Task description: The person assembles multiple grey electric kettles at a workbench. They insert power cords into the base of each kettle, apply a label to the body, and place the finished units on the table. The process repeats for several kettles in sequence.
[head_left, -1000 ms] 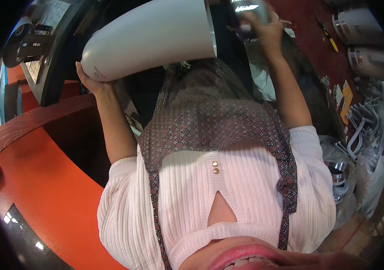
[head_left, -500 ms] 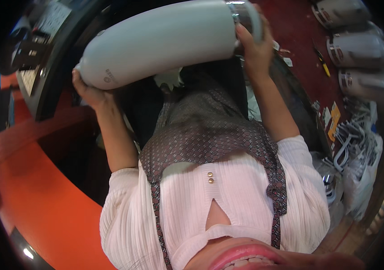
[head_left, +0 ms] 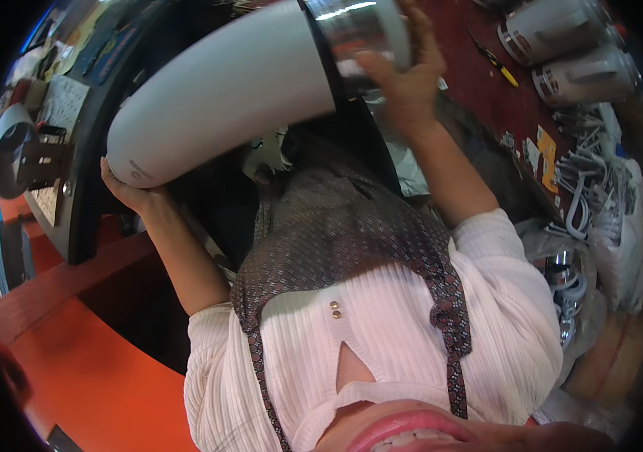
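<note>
In front of me a large pale grey cylindrical casing (head_left: 223, 94) lies aslant, its lower left end resting against my left hand (head_left: 132, 194). That hand is bent round the casing's end, and part of its fingers is hidden beneath. From the upper right end of the casing sticks a shiny metal cylinder (head_left: 351, 41) with a light grey rim. My right hand (head_left: 412, 79) grips this metal end, the thumb on its near side and the fingers reaching over the rim. A dark edge shows where the casing meets the metal.
Grey jugs with handles (head_left: 551, 34) stand at the upper right of a dark red table (head_left: 479, 105). A yellow and black tool (head_left: 504, 73) lies near them. Several loose handles (head_left: 585, 177) are heaped at the right. A dark machine (head_left: 43, 162) and an orange surface (head_left: 103, 369) are on the left.
More of the metal cylinder now shows beyond the casing's right end. The casing and both hands have shifted left in view, the left hand also lower. The surroundings have shifted as the head turned.
</note>
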Motion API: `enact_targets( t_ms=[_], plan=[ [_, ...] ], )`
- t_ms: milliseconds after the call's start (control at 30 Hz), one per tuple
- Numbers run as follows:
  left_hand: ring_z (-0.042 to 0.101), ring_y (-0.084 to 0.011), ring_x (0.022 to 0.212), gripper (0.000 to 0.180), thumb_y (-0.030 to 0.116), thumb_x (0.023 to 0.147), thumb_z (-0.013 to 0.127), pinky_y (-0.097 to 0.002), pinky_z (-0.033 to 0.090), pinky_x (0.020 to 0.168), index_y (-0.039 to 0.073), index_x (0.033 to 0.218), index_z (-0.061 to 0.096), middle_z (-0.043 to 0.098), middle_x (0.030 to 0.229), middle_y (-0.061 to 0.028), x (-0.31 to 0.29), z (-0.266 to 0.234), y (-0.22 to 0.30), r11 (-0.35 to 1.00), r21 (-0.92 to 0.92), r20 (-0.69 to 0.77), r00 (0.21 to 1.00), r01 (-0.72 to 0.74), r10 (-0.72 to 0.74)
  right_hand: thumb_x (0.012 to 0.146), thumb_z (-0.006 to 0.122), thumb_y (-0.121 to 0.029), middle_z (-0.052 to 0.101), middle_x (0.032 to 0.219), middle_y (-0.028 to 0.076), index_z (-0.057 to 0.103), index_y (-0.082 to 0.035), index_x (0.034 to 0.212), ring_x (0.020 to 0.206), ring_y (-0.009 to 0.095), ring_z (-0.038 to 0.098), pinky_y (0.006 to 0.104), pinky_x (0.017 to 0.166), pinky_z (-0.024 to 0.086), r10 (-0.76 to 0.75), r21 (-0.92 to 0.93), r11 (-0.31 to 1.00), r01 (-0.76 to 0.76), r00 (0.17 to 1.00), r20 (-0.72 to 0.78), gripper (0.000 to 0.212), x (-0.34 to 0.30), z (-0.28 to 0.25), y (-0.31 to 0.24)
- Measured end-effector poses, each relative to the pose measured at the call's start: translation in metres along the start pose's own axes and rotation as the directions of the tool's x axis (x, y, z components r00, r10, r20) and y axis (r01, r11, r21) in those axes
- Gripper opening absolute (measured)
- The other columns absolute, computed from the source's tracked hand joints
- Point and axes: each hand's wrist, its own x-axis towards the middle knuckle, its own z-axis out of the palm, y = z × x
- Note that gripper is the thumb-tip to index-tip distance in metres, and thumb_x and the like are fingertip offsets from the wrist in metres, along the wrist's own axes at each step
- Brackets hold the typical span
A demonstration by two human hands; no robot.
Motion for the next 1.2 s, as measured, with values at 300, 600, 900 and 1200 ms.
enact_targets(
  t_ms=[300,600,900,1200],
  plan=[
    [0.064,-0.0281,0.102,0.043,0.039,0.096,0.053,-0.0426,0.052,0.090,0.003,0.116,0.064,0.068,0.112,-0.0109,-0.007,-0.015,-0.025,0.998,-0.032,0.088,0.995,-0.049,0.052,0.072,0.087,-0.040,0.058,0.125,0.016,0.040,0.005,0.145,0.105,0.025,0.061,0.0359,0.089,0.052,-0.551,-0.121,0.807,0.577,0.811,0.197,0.098,-0.015,-0.006,-0.027],
    [0.064,-0.0266,0.098,0.038,0.039,0.096,0.053,-0.0404,0.053,0.088,0.005,0.109,0.065,0.069,0.108,-0.0095,-0.032,-0.012,-0.006,0.974,-0.222,0.127,0.992,0.034,-0.006,0.067,0.088,-0.047,0.060,0.110,0.015,0.041,0.004,0.144,0.092,0.025,0.059,0.0364,0.076,0.051,-0.669,-0.275,0.628,0.728,0.686,0.286,0.103,-0.050,-0.020,-0.045],
    [0.065,-0.0249,0.100,0.038,0.038,0.098,0.051,-0.0403,0.053,0.091,0.005,0.110,0.062,0.067,0.110,-0.0101,-0.062,0.014,0.017,0.926,-0.260,0.212,0.920,-0.272,0.330,0.092,0.068,-0.042,0.065,0.106,0.016,0.047,0.006,0.136,0.085,0.026,0.068,0.0377,0.074,0.059,-0.127,-0.012,0.992,0.126,0.989,-0.072,0.068,-0.026,-0.008,-0.041],
    [0.057,-0.0339,0.120,0.055,0.043,0.093,0.050,-0.0481,0.046,0.103,0.001,0.128,0.058,0.059,0.132,-0.0176,-0.036,0.031,0.036,0.882,0.249,0.200,0.913,-0.399,0.357,0.091,0.071,-0.028,0.057,0.131,0.016,0.041,-0.003,0.145,0.100,0.022,0.066,0.0344,0.091,0.053,-0.563,-0.360,0.729,0.583,0.809,0.169,0.067,-0.051,-0.034,-0.020]
  ],
)
